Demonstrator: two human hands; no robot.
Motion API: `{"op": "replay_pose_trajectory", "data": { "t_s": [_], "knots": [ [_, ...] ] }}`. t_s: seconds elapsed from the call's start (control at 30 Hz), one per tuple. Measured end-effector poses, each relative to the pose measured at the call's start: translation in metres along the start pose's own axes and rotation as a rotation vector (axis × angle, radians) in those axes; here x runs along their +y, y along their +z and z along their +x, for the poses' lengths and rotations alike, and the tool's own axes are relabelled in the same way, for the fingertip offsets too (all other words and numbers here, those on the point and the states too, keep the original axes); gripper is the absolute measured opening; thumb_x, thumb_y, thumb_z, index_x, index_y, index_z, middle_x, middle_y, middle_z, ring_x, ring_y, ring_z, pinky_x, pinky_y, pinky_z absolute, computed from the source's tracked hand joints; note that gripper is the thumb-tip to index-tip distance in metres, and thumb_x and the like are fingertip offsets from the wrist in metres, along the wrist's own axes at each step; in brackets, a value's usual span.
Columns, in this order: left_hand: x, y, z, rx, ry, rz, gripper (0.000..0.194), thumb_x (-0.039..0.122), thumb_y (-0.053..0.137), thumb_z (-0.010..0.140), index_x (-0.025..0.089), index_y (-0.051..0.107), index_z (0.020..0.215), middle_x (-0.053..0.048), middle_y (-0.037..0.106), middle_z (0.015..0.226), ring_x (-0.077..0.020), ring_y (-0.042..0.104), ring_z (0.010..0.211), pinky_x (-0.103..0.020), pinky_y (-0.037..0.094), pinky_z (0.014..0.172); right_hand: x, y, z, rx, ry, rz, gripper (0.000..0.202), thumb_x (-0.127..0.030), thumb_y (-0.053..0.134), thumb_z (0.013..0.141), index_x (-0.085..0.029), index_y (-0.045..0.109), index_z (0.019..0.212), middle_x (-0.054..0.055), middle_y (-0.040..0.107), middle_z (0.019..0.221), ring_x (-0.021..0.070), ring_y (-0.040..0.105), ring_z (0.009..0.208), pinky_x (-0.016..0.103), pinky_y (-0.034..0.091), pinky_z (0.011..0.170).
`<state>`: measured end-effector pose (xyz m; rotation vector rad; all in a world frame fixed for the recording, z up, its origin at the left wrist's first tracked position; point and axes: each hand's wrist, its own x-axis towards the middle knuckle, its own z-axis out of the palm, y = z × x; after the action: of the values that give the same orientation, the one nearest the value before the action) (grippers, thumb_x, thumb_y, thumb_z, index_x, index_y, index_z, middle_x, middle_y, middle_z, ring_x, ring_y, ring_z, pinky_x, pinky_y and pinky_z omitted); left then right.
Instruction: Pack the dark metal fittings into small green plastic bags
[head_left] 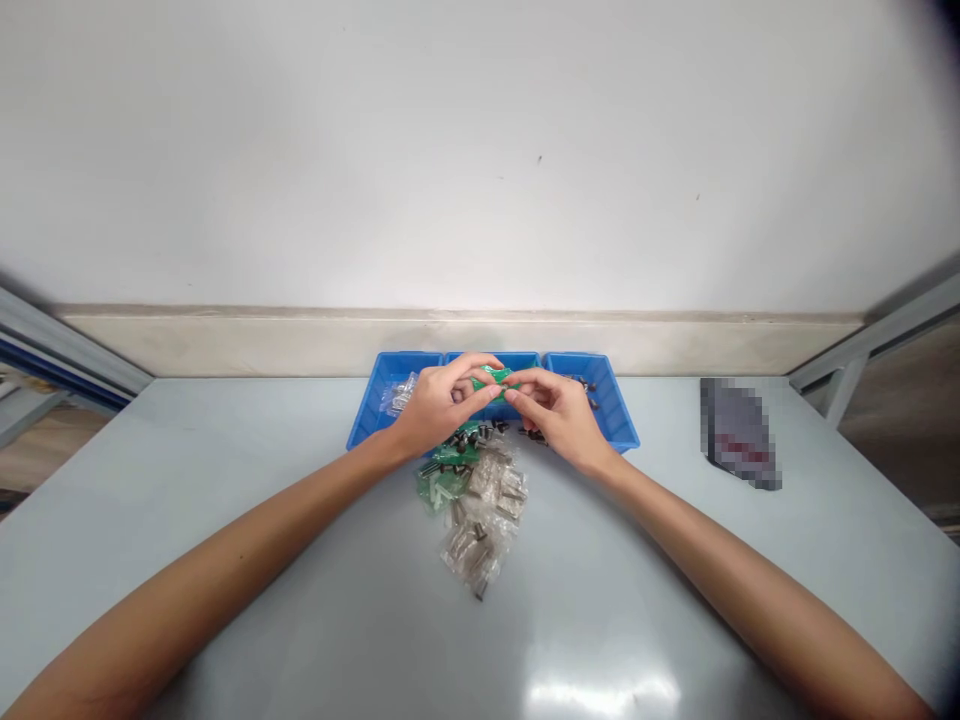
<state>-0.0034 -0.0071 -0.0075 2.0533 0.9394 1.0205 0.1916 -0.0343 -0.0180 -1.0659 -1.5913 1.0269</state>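
Note:
Both of my hands meet over the middle blue bin (517,358), pinching a small green plastic bag (495,377) between their fingertips. My left hand (442,398) grips its left side, with thumb and fingers pressed together. From the right, my right hand (555,405) is closed on the bag's edge. What the bag contains is hidden by my fingers. Just below my hands lies a pile of small bags: green plastic bags (442,487) and clear plastic bags (491,480) with metal screw-like parts in and around them.
The left blue bin (364,420) holds a clear bag of small metal parts (400,393). Small dark parts lie in the right blue bin (619,415). A blurred dark object (739,430) rests at the table's right. Behind the grey table (360,600) stands a white wall (465,180).

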Motion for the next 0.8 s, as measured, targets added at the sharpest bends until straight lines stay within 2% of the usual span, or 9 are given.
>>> {"op": "replay_pose_trajectory", "data": {
  "t_s": [0.13,0.27,0.43,0.8],
  "knots": [
    [0.0003,-0.0004,0.0007,0.051,0.023,0.064,0.022,0.032,0.064,0.09,0.015,0.068,0.102,-0.002,0.071,0.077,-0.0083,0.055,0.049,-0.02,0.046,0.051,0.0022,-0.0009,0.0012,0.015,0.02,0.039,0.026,-0.042,0.067,0.086,-0.018,0.068,0.097,-0.003,0.056,0.059,0.0128,0.05,0.047,0.026,0.04,0.047],
    [-0.0014,-0.0005,0.0014,0.059,0.08,0.089,0.019,0.032,0.064,0.09,0.015,0.072,0.096,-0.005,0.072,0.089,-0.0086,0.055,0.054,-0.021,0.047,0.054,0.0029,-0.0013,0.0014,0.029,0.015,0.054,0.026,-0.041,0.068,0.086,-0.017,0.068,0.095,-0.004,0.055,0.057,0.0123,0.049,0.046,0.026,0.039,0.046],
    [-0.0023,-0.0011,0.0017,0.049,0.135,0.11,0.019,0.031,0.063,0.092,0.017,0.074,0.096,-0.006,0.071,0.089,-0.0095,0.054,0.057,-0.022,0.045,0.056,0.0027,-0.0011,0.0008,0.034,0.031,0.054,0.028,-0.043,0.068,0.085,-0.017,0.069,0.096,-0.003,0.055,0.056,0.0124,0.049,0.047,0.026,0.039,0.046],
    [-0.0049,-0.001,0.0019,0.05,0.149,0.112,0.017,0.03,0.064,0.092,0.017,0.074,0.094,-0.004,0.07,0.085,-0.0092,0.052,0.056,-0.022,0.043,0.056,0.0022,0.0007,-0.0001,0.063,0.019,0.053,0.03,-0.043,0.069,0.085,-0.016,0.071,0.096,-0.002,0.056,0.058,0.0119,0.048,0.047,0.026,0.039,0.046]
  ]
}}
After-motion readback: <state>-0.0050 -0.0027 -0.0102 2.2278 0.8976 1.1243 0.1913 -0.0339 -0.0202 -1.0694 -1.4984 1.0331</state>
